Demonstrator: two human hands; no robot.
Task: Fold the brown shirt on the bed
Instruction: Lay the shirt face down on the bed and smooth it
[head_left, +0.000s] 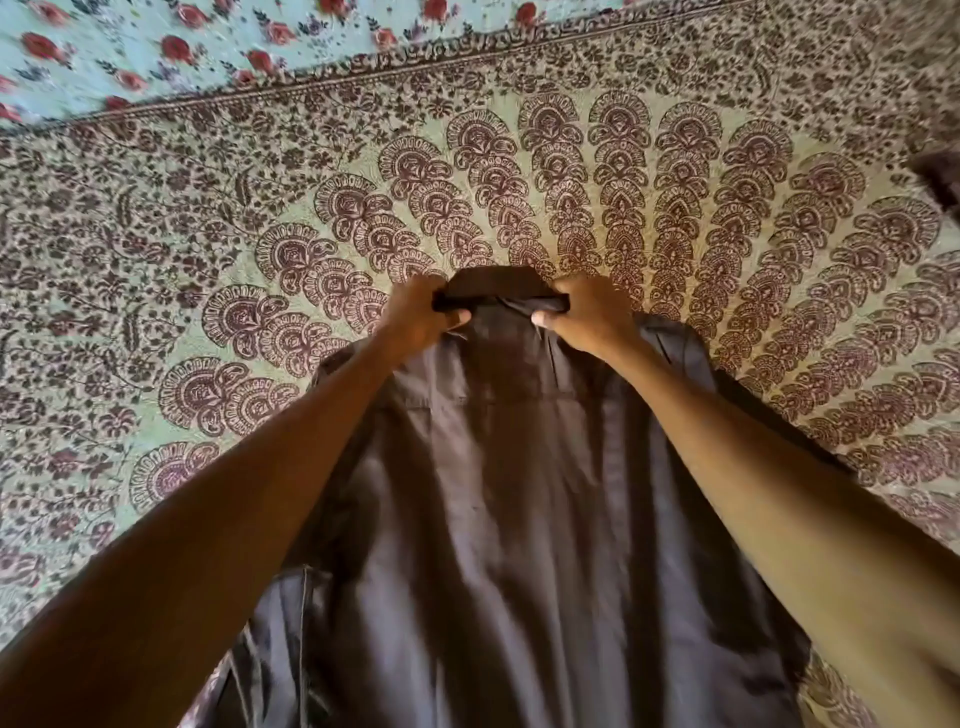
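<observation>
Forearms (218, 519) reach out over the shirt (519, 519), which lies lengthwise on the bedspread (519, 182) with its hem toward the person and, it seems, its back up. The left hand (415, 314) pinches one end of the collar (496, 296) and the right hand (584, 317) pinches the other, thumbs on the near side and fingers curled over the far edge. Holding both ends likely keeps the collar square and lets the body be tugged flat. I judge no fold is made yet.

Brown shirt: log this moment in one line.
brown shirt unfolded | left hand grips collar | right hand grips collar | patterned bedspread beneath
</observation>
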